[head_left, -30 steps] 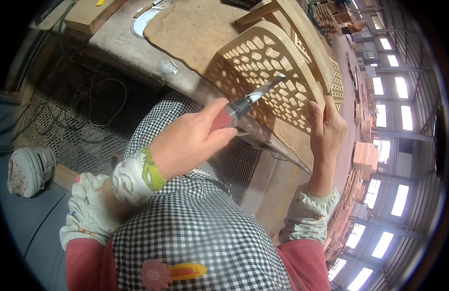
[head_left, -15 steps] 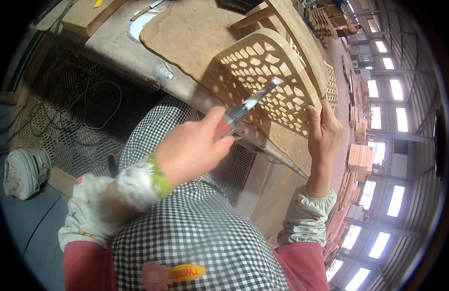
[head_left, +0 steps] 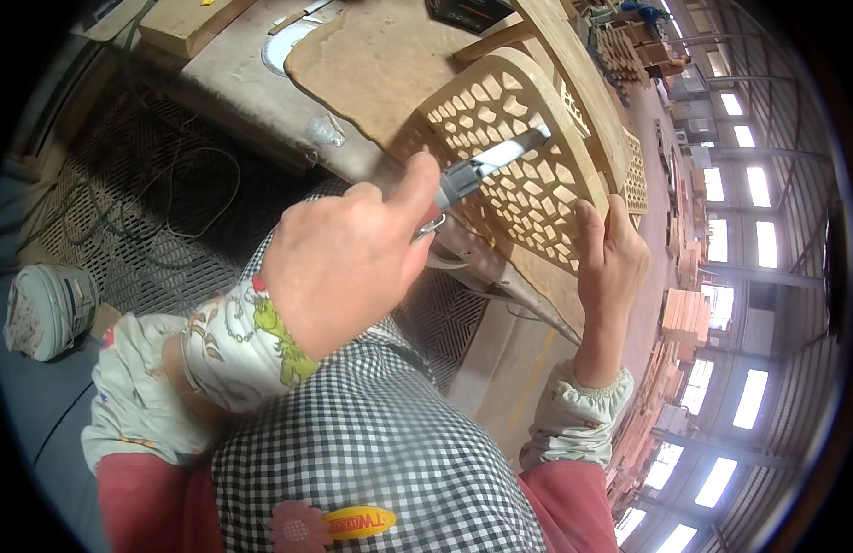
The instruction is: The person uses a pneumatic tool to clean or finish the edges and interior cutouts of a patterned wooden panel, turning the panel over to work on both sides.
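A hand tool [head_left: 459,182] with a dark grey collar, a little red and a small metal lever is gripped in my left hand [head_left: 339,258]. Its flat, pale, blade-like end lies over a wooden panel [head_left: 537,175] pierced with many irregular holes. Whether the dark tip touches the wood I cannot tell. The panel, rounded at its corner, leans tilted against a wooden frame [head_left: 583,83] that looks like part of a chair. Thumb and fingers of my right hand [head_left: 613,249] pinch the panel's right edge; the fingertips behind it are hidden.
Under the panel is a worktable with a brown sheet [head_left: 371,69]. A round pale disc [head_left: 277,51], a crumpled clear lump [head_left: 325,131] and a wooden block [head_left: 182,28] lie on it. Left are a white bucket [head_left: 53,313] and cords over slatted flooring [head_left: 113,203]. Timber stacks [head_left: 686,315] stand right.
My left hand has turned, and the tool lies flatter, its tip slightly higher and farther right. The right hand keeps its hold on the panel edge. The whole view has shifted a little.
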Demonstrator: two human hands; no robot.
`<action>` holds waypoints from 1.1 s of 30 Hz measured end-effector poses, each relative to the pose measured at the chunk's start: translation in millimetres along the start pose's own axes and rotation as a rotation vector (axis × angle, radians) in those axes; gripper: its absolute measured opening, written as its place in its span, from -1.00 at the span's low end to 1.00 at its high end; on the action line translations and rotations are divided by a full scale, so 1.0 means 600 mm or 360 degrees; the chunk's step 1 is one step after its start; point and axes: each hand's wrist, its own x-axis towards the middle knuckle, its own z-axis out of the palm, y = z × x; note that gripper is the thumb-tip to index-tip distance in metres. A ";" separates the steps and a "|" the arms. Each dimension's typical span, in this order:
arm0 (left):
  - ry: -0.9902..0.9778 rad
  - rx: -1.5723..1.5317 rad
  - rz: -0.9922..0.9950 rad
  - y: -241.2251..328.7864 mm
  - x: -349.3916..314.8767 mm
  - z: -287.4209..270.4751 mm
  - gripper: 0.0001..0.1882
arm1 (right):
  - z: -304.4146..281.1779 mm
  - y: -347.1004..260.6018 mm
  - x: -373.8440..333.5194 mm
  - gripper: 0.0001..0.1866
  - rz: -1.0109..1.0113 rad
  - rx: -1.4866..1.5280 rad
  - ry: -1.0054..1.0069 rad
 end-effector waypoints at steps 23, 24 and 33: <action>-0.0124 0.0119 -0.0082 0.001 0.007 0.002 -0.49 | 0.005 0.045 0.019 -0.50 0.0004 -0.0037 -0.0017; -0.0141 0.0118 -0.0088 0.002 0.015 0.007 -0.49 | 0.004 0.043 0.018 -0.50 0.0022 -0.0020 -0.0033; -0.0114 0.0107 -0.0079 0.007 0.062 0.039 -0.49 | 0.007 0.051 0.016 -0.51 -0.0051 -0.0077 -0.0012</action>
